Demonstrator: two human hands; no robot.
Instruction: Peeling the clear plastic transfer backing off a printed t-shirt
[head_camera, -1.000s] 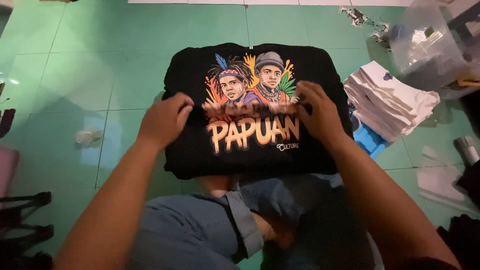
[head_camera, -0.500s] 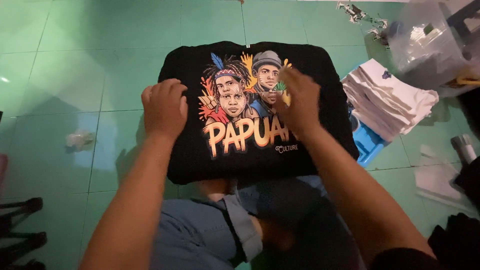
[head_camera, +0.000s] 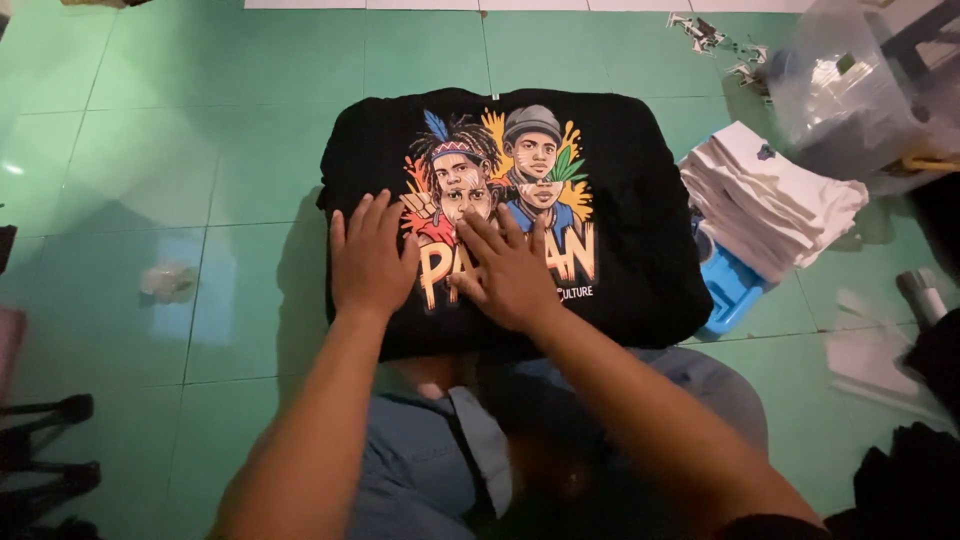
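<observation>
A folded black T-shirt (head_camera: 640, 200) with a colourful print of two figures and orange lettering lies flat on the green tiled floor. My left hand (head_camera: 370, 255) rests palm down on its left part, fingers together and flat. My right hand (head_camera: 505, 270) presses flat on the printed lettering in the middle, fingers spread. Neither hand grips the cloth. My knees in blue trousers (head_camera: 440, 460) are just below the shirt's near edge.
A stack of folded white cloth (head_camera: 770, 200) sits on a blue object (head_camera: 730, 285) to the right of the shirt. A clear plastic bag (head_camera: 850, 90) lies at the upper right. Dark items sit at the left and right edges.
Both hands have slid inward over the shirt: the left from the left edge toward the print, the right from the upper right down onto the lettering.
</observation>
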